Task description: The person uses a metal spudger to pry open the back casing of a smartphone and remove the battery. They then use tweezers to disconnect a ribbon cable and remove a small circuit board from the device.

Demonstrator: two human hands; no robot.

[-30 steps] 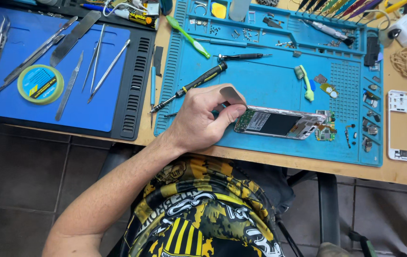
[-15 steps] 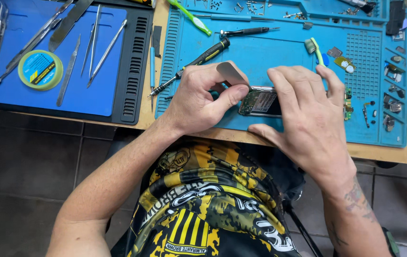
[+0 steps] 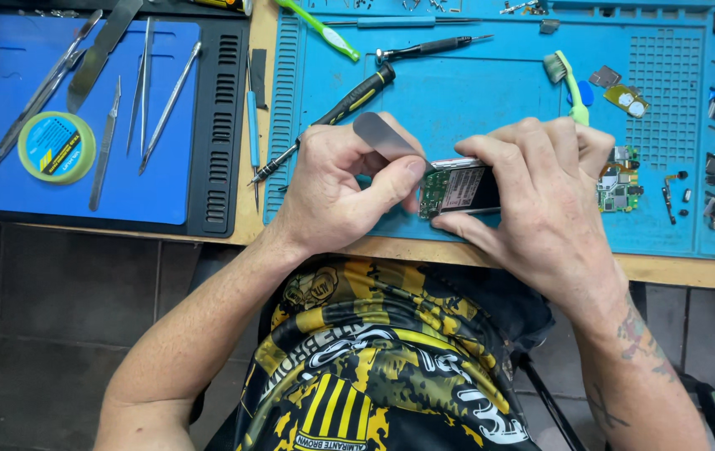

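An opened phone with its green circuit board showing lies on the teal work mat near the table's front edge. My left hand pinches a thin metal pry blade whose tip meets the phone's left end. My right hand covers the phone's right half and grips it from above, so that part is hidden.
A black-handled screwdriver lies left of my left hand. A green brush and small phone parts sit to the right. On the blue mat at left lie tweezers, spatulas and a round green tin.
My right hand came in from the right and closed over the phone. The view has shifted closer and down; my left hand keeps the blade at the phone's left end.
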